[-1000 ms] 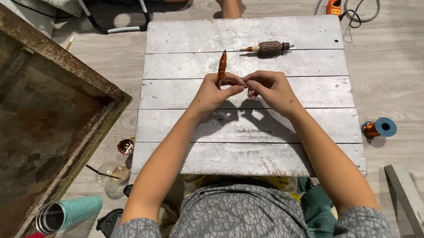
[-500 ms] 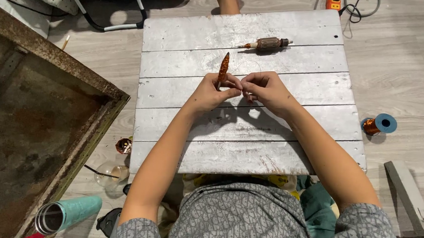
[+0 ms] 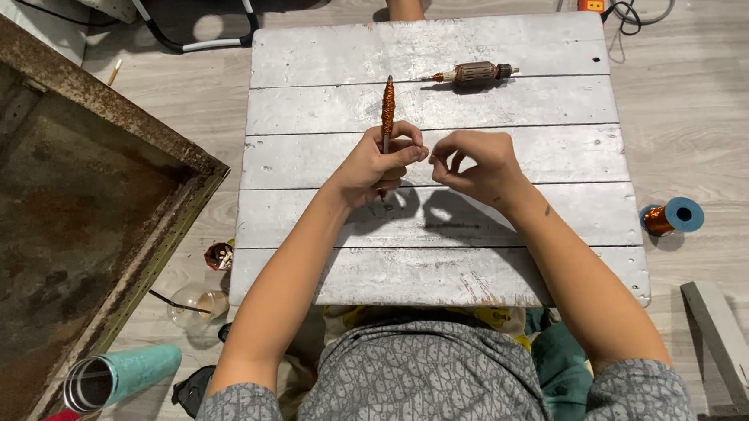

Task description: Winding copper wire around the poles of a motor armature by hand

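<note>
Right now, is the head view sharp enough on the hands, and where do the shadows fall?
Head view: sharp, no blur on the left hand or the right hand; even overhead light, with soft shadows cast just below both hands on the white plank table; no glare; the copper-wound rod reads clearly.

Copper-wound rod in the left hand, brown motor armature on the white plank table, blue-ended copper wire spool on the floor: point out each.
Copper-wound rod (image 3: 389, 107), head view, on its wound upper part.
Brown motor armature (image 3: 475, 73), head view, on its core.
Blue-ended copper wire spool (image 3: 672, 216), head view, on its middle.
</note>
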